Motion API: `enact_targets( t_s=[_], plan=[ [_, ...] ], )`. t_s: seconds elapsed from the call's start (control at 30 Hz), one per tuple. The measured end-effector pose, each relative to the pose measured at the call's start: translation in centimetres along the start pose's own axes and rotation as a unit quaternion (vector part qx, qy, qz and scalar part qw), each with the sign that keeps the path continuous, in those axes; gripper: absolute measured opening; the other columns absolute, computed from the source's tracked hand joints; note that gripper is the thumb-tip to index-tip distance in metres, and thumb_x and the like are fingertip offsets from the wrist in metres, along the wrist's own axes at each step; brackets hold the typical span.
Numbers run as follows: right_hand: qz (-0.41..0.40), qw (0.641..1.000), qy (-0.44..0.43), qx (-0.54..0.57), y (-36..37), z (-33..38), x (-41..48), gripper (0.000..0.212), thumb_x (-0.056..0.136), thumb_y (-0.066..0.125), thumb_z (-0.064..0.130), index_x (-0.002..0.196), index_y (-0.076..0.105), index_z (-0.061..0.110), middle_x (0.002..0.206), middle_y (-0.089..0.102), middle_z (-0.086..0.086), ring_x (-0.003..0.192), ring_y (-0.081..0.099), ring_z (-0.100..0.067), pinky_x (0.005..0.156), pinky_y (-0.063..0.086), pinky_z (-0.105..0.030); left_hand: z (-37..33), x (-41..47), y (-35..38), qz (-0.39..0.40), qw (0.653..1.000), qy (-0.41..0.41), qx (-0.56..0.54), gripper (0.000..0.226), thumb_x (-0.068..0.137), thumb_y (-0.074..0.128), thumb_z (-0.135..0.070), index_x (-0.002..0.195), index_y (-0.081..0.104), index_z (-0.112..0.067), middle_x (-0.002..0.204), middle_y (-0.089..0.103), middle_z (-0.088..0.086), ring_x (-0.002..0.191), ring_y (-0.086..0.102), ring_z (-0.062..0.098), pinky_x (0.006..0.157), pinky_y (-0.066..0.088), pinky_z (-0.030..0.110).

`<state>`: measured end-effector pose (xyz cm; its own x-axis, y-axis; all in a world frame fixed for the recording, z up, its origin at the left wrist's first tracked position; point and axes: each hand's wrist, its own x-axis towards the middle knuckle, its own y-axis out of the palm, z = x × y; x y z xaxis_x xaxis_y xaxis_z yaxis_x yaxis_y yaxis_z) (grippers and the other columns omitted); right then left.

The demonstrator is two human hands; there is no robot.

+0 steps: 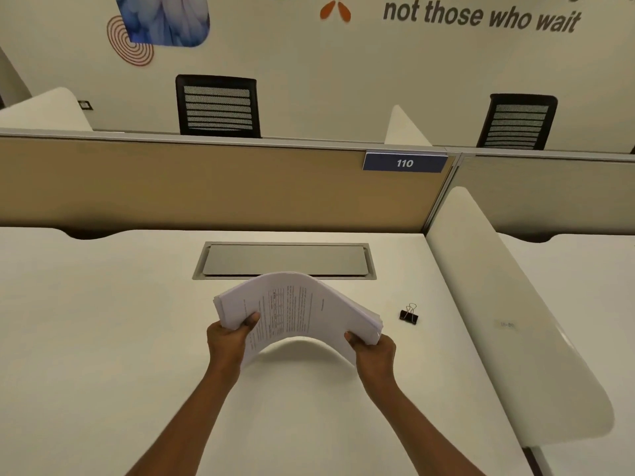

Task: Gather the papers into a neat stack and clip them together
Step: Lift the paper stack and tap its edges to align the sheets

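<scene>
- My left hand pinched the left end of the papers, thumb on top and fingers curled beneath.
- The papers arched upward between my hands, held clear above the desk; the edges looked fanned, so I judged they needed tapping square before clipping.
- My right hand gripped the right end the same way.
- The clip lay untouched on the desk, near the stack's right end, within easy reach.

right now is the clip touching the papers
Apart. The head view shows the clip lying on the desk to the right of the papers, with bare desk between them.
</scene>
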<state>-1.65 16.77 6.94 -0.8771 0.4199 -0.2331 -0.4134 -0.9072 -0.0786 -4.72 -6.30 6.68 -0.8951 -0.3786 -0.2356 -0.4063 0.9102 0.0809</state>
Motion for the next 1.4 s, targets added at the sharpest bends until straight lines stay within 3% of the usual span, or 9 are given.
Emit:
enact_targets(
  t_s=[0.1,0.27,0.53,0.67,0.8,0.93,1.0,1.13,1.4],
  plan=[
    [0.009,1.0,-0.002,-0.015,0.1,-0.9,-0.3,0.015,0.08,0.071,-0.002,0.085,0.07,0.012,0.072,0.067,0.002,0.07,0.062,-0.017,0.065,0.049,-0.023,1.1,0.4,-0.3,-0.006,0.999,-0.019,0.025,0.018,0.08,0.074,-0.009,0.095,0.065,-0.008,0.085,0.066,0.006,0.082,0.062,0.024,0.073,0.051,0.037],
    [0.001,0.998,-0.002,-0.055,0.1,-1.8,-0.3,0.039,0.079,0.071,-0.004,0.068,0.061,0.031,0.068,0.065,0.003,0.071,0.059,-0.022,0.071,0.05,-0.034,2.8,0.9,-1.0,0.012,0.997,-0.04,0.063,0.023,0.08,0.074,-0.01,0.101,0.063,-0.01,0.093,0.067,0.009,0.089,0.062,0.027,0.075,0.05,0.033],
    [-0.002,0.998,0.002,-0.06,0.5,-1.4,0.9,0.012,0.078,0.072,-0.004,0.07,0.062,-0.006,0.067,0.061,-0.011,0.068,0.053,-0.021,0.066,0.045,-0.034,2.3,1.6,-1.1,0.039,0.998,-0.02,0.04,0.023,0.083,0.069,-0.004,0.103,0.065,-0.013,0.094,0.069,0.006,0.089,0.064,0.02,0.077,0.052,0.036],
    [-0.013,0.998,0.019,-0.058,0.4,-2.2,1.2,0.022,0.078,0.072,-0.003,0.081,0.058,-0.019,0.067,0.059,-0.032,0.06,0.051,-0.034,0.064,0.042,-0.033,2.7,1.9,-1.4,0.035,0.997,-0.036,0.055,0.022,0.081,0.071,-0.004,0.1,0.064,-0.013,0.09,0.068,0.001,0.09,0.062,0.025,0.082,0.051,0.039],
    [-0.002,0.998,0.006,-0.064,0.4,-2.0,1.3,0.013,0.078,0.071,-0.004,0.07,0.062,-0.009,0.064,0.059,-0.012,0.066,0.051,-0.02,0.061,0.042,-0.031,2.3,2.1,-1.3,0.046,0.997,-0.026,0.061,0.025,0.082,0.07,-0.004,0.105,0.063,-0.01,0.09,0.068,0.001,0.088,0.062,0.023,0.08,0.052,0.038],
    [-0.012,0.998,0.023,-0.05,0.3,-2.5,1.3,0.019,0.078,0.072,-0.003,0.078,0.059,-0.017,0.065,0.059,-0.021,0.06,0.049,-0.03,0.064,0.042,-0.032,2.9,2.2,-1.5,0.036,0.997,-0.025,0.06,0.026,0.081,0.07,-0.003,0.105,0.062,-0.011,0.091,0.067,0.001,0.089,0.061,0.023,0.08,0.049,0.036],
    [-0.011,0.998,0.022,-0.054,0.2,-2.5,1.4,0.015,0.077,0.072,-0.003,0.069,0.06,-0.008,0.066,0.062,-0.027,0.06,0.052,-0.03,0.064,0.044,-0.03,3.1,2.2,-1.7,0.037,0.997,-0.024,0.066,0.027,0.081,0.07,-0.003,0.105,0.062,-0.011,0.091,0.067,0.003,0.091,0.06,0.025,0.08,0.049,0.037],
    [0.005,0.998,0.016,-0.064,0.1,-2.1,1.6,0.029,0.078,0.072,-0.003,0.064,0.062,0.02,0.067,0.065,-0.003,0.065,0.059,-0.02,0.061,0.047,-0.024,3.1,2.2,-1.7,0.047,0.995,-0.014,0.084,0.026,0.083,0.069,-0.003,0.105,0.061,-0.014,0.09,0.067,0.001,0.091,0.059,0.027,0.083,0.049,0.038],
    [0.0,0.996,0.012,-0.089,0.1,-1.9,1.3,0.039,0.079,0.068,-0.004,0.053,0.045,0.013,0.055,0.045,-0.002,0.057,0.036,-0.015,0.056,0.033,-0.027,2.1,2.2,-1.5,0.053,0.99,-0.01,0.13,0.014,0.081,0.073,-0.012,0.092,0.064,-0.013,0.091,0.069,0.011,0.093,0.065,0.034,0.075,0.053,0.037]
  ],
)
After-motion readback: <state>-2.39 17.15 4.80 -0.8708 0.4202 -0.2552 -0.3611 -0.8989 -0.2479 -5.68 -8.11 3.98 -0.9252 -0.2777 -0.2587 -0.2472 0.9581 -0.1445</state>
